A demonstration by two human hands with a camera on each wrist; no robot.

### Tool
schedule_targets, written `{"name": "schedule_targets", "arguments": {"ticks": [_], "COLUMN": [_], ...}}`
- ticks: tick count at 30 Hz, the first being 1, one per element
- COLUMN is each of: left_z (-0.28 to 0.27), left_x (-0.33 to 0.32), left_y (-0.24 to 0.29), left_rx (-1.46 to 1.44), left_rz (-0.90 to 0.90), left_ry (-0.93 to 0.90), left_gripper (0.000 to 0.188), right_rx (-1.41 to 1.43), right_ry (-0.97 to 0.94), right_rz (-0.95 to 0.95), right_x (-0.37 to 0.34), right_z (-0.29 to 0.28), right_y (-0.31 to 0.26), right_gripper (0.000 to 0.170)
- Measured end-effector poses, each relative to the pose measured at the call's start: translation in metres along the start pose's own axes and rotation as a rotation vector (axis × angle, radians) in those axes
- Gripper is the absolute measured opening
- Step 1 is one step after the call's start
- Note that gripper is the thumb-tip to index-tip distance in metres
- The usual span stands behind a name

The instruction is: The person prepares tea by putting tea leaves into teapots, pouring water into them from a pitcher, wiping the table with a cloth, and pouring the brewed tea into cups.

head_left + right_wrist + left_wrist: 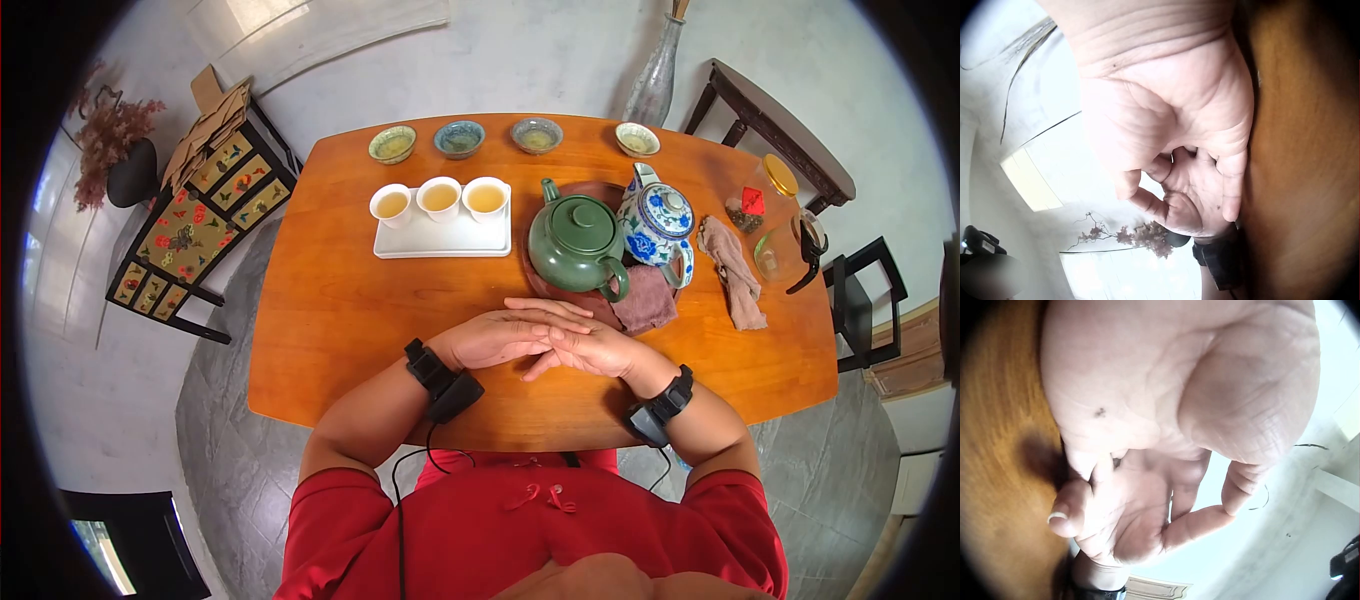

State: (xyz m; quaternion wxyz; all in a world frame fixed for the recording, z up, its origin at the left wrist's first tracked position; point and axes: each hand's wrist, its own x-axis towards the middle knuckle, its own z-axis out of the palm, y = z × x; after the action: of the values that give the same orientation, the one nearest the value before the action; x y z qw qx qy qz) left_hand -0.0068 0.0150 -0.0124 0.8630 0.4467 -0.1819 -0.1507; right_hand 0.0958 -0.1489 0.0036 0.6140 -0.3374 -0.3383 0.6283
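Note:
In the head view my left hand (492,338) and right hand (602,348) meet over the near part of the table, fingers crossing one another. No object shows in either hand. The left wrist view has the left palm (1166,381) large in front, with the thumbs meeting at their tips. Seen from the right wrist, the right palm (1166,94) faces the camera and its little-finger side lies along the wooden top. Just beyond the hands are a green teapot (575,245) and a folded brown cloth (645,300).
A blue-and-white teapot (655,220) shares the round brown tray (527,262). Left of it, three white cups of tea (439,198) stand on a white tray (440,243). Several small bowls (459,139) line the far edge. A twisted cloth (732,270) and glass jars (778,250) are at right.

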Motion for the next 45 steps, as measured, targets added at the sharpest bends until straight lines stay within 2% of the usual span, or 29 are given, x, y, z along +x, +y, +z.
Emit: {"name": "schedule_targets", "arguments": {"ticks": [3,5,8,10,13,16,20,22,24,26,27,29,38,45], "left_z": [0.001,0.001,0.005,-0.001,-0.005,0.001,-0.005,-0.005,-0.006,-0.007,-0.007,-0.006,0.000,0.016], "left_x": [-0.001,-0.001,0.000,0.000,0.001,0.000,0.000,0.001,0.002,0.002,0.003,0.003,0.001,-0.001], "left_y": [0.002,0.003,0.008,0.002,-0.002,0.002,-0.004,-0.007,-0.007,-0.005,-0.004,-0.003,0.004,0.022], "left_rx": [0.016,0.036,-0.046,0.089,0.140,0.100,0.165,0.064,0.086,0.110,0.132,0.152,0.183,-0.063], "left_rz": [-0.024,-0.012,-0.053,-0.005,0.055,0.026,0.061,0.051,0.062,0.075,0.076,0.075,0.054,-0.099], "left_ry": [0.033,0.021,0.024,-0.002,-0.034,0.011,-0.019,-0.001,-0.014,-0.027,-0.033,-0.041,-0.043,0.079], "left_gripper": [0.041,0.042,0.041,0.040,0.039,0.039,0.039,0.039,0.040,0.040,0.040,0.040,0.040,0.037], "right_rx": [0.041,0.031,0.000,0.006,-0.008,-0.015,0.009,-0.006,-0.023,-0.056,-0.058,-0.020,-0.004,0.000], "right_ry": [-0.025,-0.001,-0.011,-0.014,-0.005,-0.008,-0.009,-0.008,-0.009,0.073,0.072,-0.016,-0.011,-0.004], "right_rz": [0.025,0.046,0.010,0.015,0.015,0.014,0.026,0.022,0.017,0.000,0.000,0.010,0.021,0.024], "right_x": [0.001,0.001,0.000,0.000,0.000,0.001,-0.001,0.000,-0.001,-0.002,-0.001,0.000,0.000,0.000], "right_z": [-0.004,-0.002,-0.002,-0.002,0.000,0.000,0.002,-0.001,0.002,0.013,0.010,0.003,-0.001,-0.001], "right_y": [0.001,-0.001,0.000,0.000,-0.003,-0.003,-0.004,-0.002,-0.003,-0.008,-0.008,-0.006,-0.004,-0.003], "right_gripper": [0.069,0.078,0.078,0.077,0.075,0.073,0.071,0.070,0.069,0.055,0.055,0.071,0.070,0.069]}}
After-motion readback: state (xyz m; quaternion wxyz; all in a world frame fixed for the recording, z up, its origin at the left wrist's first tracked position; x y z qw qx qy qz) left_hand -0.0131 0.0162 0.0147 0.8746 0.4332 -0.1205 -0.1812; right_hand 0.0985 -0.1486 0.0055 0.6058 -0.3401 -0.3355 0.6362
